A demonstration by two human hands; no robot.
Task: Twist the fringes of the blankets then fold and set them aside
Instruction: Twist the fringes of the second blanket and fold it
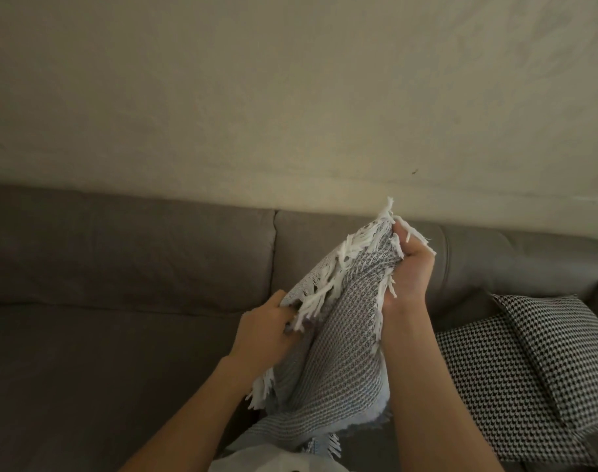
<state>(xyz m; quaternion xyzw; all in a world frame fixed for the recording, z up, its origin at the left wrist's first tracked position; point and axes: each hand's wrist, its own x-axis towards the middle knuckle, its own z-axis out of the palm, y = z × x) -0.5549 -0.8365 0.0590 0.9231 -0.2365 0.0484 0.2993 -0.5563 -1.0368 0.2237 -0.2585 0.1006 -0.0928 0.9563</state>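
A grey-and-white woven blanket (338, 356) with white fringes (328, 287) hangs bunched in front of me over a grey sofa. My right hand (410, 270) grips its upper fringed edge, raised near the sofa's backrest, with strands spilling over my fingers. My left hand (266, 332) grips the blanket lower down at the left, just under a row of fringe. The rest of the blanket drops toward my lap, where more fringe shows at the bottom.
The grey sofa (120, 301) fills the left and middle, its backrest against a beige wall (290, 97). A black-and-white houndstooth blanket (536, 369) lies folded on the seat at the right. Something white (277, 463) sits at the bottom edge.
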